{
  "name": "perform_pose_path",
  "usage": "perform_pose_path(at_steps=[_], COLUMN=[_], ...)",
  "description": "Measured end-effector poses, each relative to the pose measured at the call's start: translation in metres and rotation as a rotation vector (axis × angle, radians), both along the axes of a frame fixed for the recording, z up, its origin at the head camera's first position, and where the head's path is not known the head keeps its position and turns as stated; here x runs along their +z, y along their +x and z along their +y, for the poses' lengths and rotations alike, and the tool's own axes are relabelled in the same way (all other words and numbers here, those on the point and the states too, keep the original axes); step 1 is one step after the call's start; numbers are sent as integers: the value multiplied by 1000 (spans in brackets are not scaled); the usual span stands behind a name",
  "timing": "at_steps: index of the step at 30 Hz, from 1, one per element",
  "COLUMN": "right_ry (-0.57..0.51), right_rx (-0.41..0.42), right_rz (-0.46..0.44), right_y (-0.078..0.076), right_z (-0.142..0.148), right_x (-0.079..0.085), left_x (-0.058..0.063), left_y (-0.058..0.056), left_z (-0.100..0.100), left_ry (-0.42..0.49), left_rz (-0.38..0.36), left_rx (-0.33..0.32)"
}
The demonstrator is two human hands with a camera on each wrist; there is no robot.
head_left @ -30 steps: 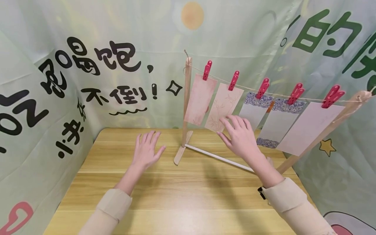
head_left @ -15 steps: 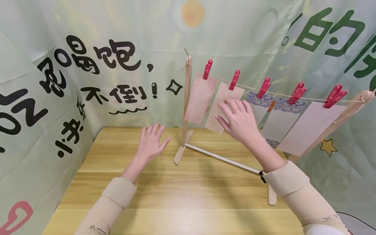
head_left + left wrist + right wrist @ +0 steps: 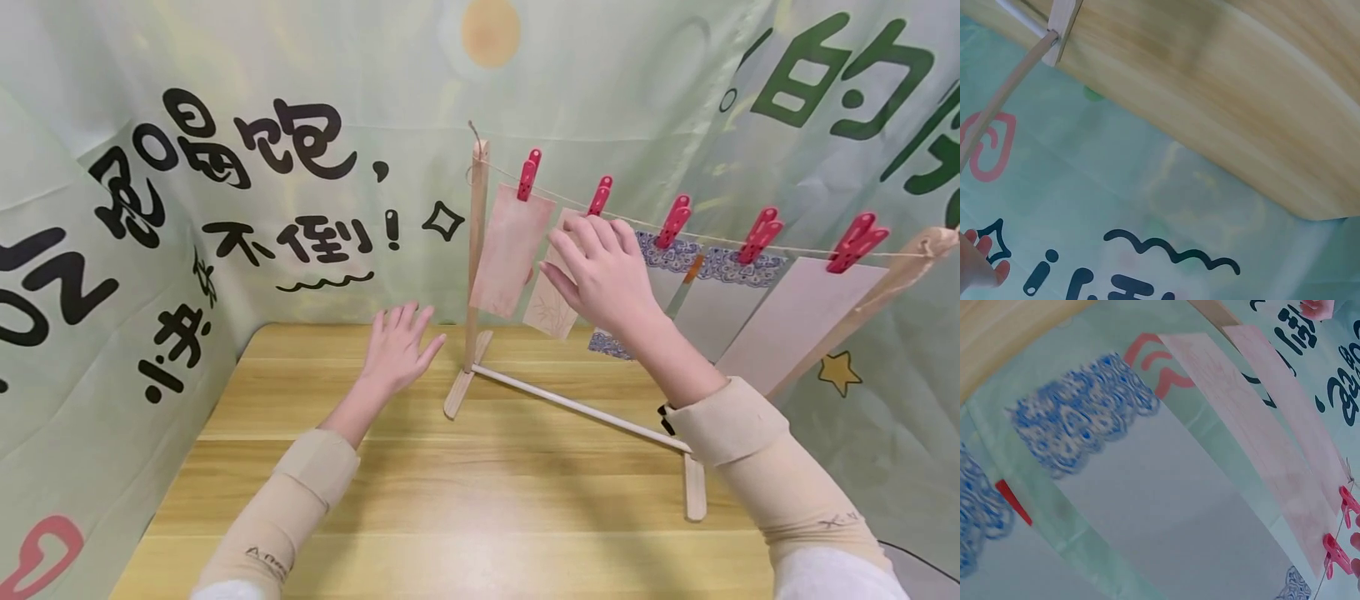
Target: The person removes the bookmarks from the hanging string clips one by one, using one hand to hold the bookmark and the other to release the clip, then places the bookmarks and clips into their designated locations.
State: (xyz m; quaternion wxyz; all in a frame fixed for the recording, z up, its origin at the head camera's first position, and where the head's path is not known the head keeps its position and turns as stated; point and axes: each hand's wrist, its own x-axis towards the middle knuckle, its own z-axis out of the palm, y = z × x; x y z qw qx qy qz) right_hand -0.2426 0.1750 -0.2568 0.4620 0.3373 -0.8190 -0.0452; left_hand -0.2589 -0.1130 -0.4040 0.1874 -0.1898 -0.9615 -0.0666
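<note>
Several paper cards hang from a string (image 3: pixel 806 250) by pinkish-red clothespins. In the head view my right hand (image 3: pixel 606 275) is raised in front of the second card (image 3: pixel 549 308) from the left, fingers loosely bent and holding nothing. Its fingertips come up just below that card's clothespin (image 3: pixel 601 196); in the right wrist view they show at the right edge, beside the pink clothespin (image 3: pixel 1335 553). The hand partly hides the third card (image 3: pixel 611 343), which has blue patterned ends. Left of the wooden stand (image 3: pixel 477 250), my left hand (image 3: pixel 397 346) hovers with spread fingers, touching nothing.
A white crossbar (image 3: pixel 577 407) joins the stand's two wooden feet, one being the near foot (image 3: pixel 695 492), on a wood-grain table (image 3: pixel 465 533). The leftmost pink card (image 3: pixel 512 250) hangs by the left post. Printed cloth (image 3: pixel 360 50) encloses the back and sides.
My right hand has risen from the second card's lower part toward its clothespin. My left hand has moved up and right toward the stand. The cards stay hanging.
</note>
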Motion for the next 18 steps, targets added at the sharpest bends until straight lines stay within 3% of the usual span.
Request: perform_pose_path(at_steps=[9,18], right_ry=[-26,-80], right_rx=[22,-18], right_rz=[65,39], right_y=[-13,-20], right_z=[-9,-18], right_x=[22,38], left_x=[9,19], left_y=[-10,-22], left_z=[15,30], left_ry=[-17,-19], left_rz=[-2,-17], left_rx=[-2,13])
